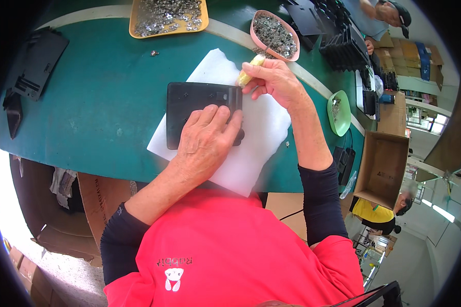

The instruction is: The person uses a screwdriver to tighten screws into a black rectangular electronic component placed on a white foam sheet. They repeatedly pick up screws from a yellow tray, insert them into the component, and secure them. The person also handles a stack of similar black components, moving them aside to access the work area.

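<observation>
On a white foam sheet (264, 120) lies a dark flat plastic panel (182, 100). My left hand (206, 135) rests flat on the panel, its fingers stretched out near the middle. In my right hand (276, 82), thumb and fingers pinch a small yellow roll (251, 71) with a whitish end. The roll is at the panel's upper right corner; whether it touches the panel I cannot tell.
Yellow (205, 20), pink (256, 16) and green (340, 123) trays hold small metal parts along the green table's (107, 102) far side and right. Dark panels (43, 59) lie at left, with more stacked (343, 48) at back right. An open cardboard box (381, 169) stands at right.
</observation>
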{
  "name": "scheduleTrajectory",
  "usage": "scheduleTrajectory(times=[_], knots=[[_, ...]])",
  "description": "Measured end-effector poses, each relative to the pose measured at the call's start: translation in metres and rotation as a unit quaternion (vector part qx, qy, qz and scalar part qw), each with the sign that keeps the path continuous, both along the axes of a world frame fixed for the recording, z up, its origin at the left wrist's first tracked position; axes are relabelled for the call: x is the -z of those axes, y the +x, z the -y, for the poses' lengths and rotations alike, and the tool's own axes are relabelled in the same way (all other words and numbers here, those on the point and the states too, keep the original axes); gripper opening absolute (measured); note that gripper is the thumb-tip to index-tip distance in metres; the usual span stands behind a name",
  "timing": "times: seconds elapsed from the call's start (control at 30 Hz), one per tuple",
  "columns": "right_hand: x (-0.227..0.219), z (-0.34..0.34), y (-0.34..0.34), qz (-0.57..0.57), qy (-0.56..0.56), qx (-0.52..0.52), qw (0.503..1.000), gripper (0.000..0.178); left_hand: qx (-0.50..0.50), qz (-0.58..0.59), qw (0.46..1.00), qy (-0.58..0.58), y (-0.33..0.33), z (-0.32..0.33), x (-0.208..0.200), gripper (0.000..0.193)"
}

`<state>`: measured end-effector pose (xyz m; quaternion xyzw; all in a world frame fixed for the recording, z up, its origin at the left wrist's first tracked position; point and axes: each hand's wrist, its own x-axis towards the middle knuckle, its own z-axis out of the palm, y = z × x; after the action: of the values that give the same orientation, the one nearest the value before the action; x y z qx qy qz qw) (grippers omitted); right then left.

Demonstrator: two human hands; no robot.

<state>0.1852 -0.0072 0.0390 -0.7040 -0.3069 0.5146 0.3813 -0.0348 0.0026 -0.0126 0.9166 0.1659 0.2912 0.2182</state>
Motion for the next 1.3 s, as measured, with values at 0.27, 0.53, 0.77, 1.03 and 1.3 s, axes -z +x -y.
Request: scheduleTrajectory(times=[0.27,0.53,0.77,1.03,1.3], knots=[[-0.004,-0.005,-0.005,0.075,-0.027,-0.027,0.996,0.035,-0.001,0.0,1.0,-0.006,0.0,-0.001,-0.001,0.046],[0.01,0.018,-0.03,0.276,0.117,-0.014,0.954,0.024,-0.007,0.008,1.0,0.001,0.001,0.001,-0.001,0.043],[0.042,0.035,-0.057,0.527,0.356,-0.032,0.771,0.019,-0.012,-0.008,0.999,0.033,0.0,0.002,0.0,0.042],[0.021,0.055,-0.031,0.122,0.205,0.168,0.957,0.02,-0.01,-0.002,0.998,0.054,0.002,0.002,0.002,0.046],[0.015,0.082,-0.045,0.19,0.184,0.129,0.956,0.013,-0.021,0.018,0.998,0.058,0.001,0.003,0.002,0.044]])
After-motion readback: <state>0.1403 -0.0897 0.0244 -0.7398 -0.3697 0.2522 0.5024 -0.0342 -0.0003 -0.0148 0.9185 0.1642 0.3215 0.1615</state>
